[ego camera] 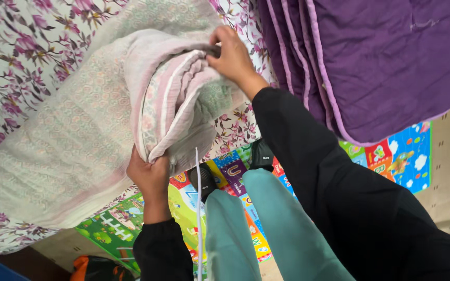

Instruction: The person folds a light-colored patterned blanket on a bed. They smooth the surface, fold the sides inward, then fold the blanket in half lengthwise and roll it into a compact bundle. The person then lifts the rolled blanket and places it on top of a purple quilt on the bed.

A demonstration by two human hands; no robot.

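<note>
Folded pale pink blanket [173, 99] on a floral-sheeted bed [11, 57], gripped at both ends: left hand [151, 174] clamped under the near corner, right hand [233, 54] pinching the far folds with fingers closed. Purple quilt [381, 62] at right; colourful play mat [402, 156] on the floor below.

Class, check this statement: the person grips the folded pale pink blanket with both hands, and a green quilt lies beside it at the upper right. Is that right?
Not quite. The head view shows both hands, left hand and right hand, on the folded pale pink blanket, but the quilt at the upper right is purple, not green.
</note>
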